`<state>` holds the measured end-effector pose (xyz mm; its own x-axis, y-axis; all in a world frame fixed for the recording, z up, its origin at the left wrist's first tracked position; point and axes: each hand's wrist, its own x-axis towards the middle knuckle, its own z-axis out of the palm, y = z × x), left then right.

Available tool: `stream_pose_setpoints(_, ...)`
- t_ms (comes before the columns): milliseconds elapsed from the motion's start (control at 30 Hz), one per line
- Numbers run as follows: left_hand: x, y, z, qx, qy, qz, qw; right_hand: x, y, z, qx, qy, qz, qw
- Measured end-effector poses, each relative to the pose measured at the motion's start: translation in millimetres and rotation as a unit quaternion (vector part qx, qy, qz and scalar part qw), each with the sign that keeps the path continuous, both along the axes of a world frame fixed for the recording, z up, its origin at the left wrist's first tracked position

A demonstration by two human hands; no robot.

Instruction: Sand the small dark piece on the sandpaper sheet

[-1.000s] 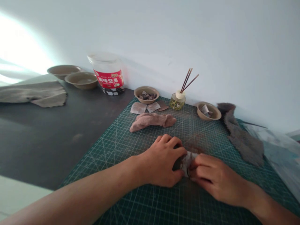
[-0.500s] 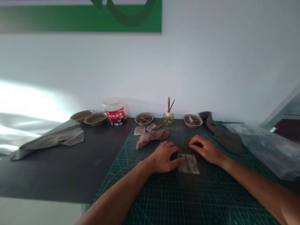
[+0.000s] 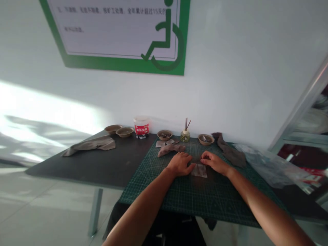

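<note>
In the head camera's view, I lean over a green cutting mat (image 3: 220, 201) spread on a dark counter (image 3: 125, 167), a smudged, pale square piece (image 3: 200, 171) lying flat in front of me, between and slightly nearer than my hands. My left hand (image 3: 179, 164) is spread loosely, thumb apart from the fingers and reaching the square's left edge. My right hand (image 3: 214, 162) is drawn in narrow, fingertips curled close together by the far right corner; whether they pinch anything, I cannot tell.

The square looks steadied, if at all, by that one thumb, so a sideways push from my right hand could swing or skid it across the mat. Were it brittle, which I cannot judge here, pressure on a single edge might crack it.

Just beyond my left fingers lies a crumpled pinkish cloth (image 3: 171, 149); a careless reach could shove it into the thin pieces (image 3: 161, 144) set out behind. Farther back, against the wall, a reed diffuser (image 3: 185, 136) stands between a bowl of fragments (image 3: 165, 139) and a second small bowl (image 3: 206, 142), and its upright sticks could catch a hurried hand and tip the bottle. At right, a grey cloth (image 3: 232, 154) and clear plastic sheeting (image 3: 271, 167) lie near my forearm, where a wide sweep could drag them inward.
</note>
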<state>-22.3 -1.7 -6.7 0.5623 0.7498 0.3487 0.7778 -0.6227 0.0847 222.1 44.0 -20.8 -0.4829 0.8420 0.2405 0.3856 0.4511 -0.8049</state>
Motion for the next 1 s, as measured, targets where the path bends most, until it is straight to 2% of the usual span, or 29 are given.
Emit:
stream_pose_setpoints(233,14,-23,-1.5,-0.002,-0.020,0.118,0.993,7,-1,-20.7,0.015,0.022,-0.105,0.994)
stream_pose_setpoints(467,-5,-21,-4.5,-0.053,-0.035,0.226,0.972,16,1,-27.0,-0.001,0.031,-0.122,0.992)
stream_pose_setpoints(700,-1,-13,-10.4,-0.121,-0.032,0.257,0.958,23,4,-26.4,-0.031,0.031,-0.101,0.994)
stream_pose_setpoints(1000,-1,-9,-10.5,-0.147,0.000,0.273,0.951,29,15,-33.6,-0.080,0.097,-0.114,0.986)
